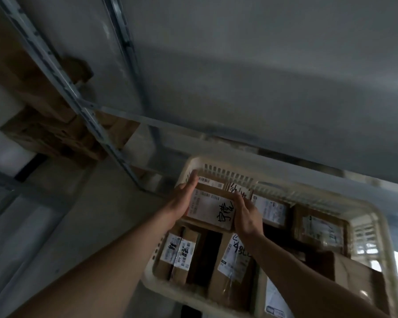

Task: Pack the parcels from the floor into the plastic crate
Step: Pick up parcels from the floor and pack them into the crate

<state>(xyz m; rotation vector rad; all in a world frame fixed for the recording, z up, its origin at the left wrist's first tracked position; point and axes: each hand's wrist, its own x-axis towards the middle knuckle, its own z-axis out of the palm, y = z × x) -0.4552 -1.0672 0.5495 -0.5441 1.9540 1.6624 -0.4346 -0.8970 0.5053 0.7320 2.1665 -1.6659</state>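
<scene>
Both hands hold one cardboard parcel between them over the far left corner of the cream plastic crate. The left hand lies flat along the parcel's left side with fingers straight, and the right hand presses its right edge, fingers bent over the top as far as the blur lets me judge. The parcel's white label bears black handwriting. Beneath and beside it more labelled parcels fill the crate, which stands on the grey floor beside a metal shelf frame.
</scene>
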